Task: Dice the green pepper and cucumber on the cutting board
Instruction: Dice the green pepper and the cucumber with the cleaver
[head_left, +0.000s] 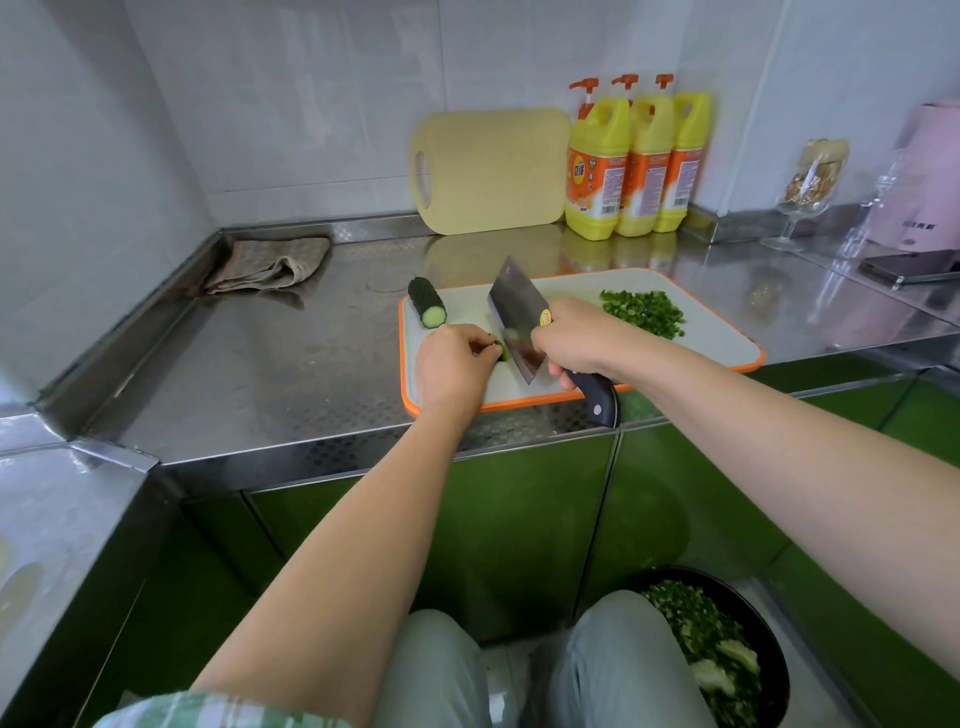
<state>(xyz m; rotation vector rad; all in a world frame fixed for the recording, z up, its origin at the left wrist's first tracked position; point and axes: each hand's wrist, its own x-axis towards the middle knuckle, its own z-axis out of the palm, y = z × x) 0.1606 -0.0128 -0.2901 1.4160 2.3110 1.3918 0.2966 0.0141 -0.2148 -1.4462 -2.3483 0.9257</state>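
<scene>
The fingers (480, 347) of the left hand (454, 369) are curled down on a small cucumber bit (502, 353), pinning it to the board (722, 340) right beside the cleaver (517, 317). The right hand (574, 340) has its fingers (558, 371) clenched round the cleaver's dark handle, with the blade slanted and its edge down by that bit. The rest of the cucumber (427, 302) lies at the board's far left corner, cut end facing the person. The diced pepper (644, 312) is piled at the far right of the board. The board sits on a steel table (291, 364), near the front edge. Further back there's a rag (270, 265), a spare board (493, 171) leaning on the wall, and three yellow bottles (634, 161). Down by the knees is a bowl (774, 670) of chopped greens.
</scene>
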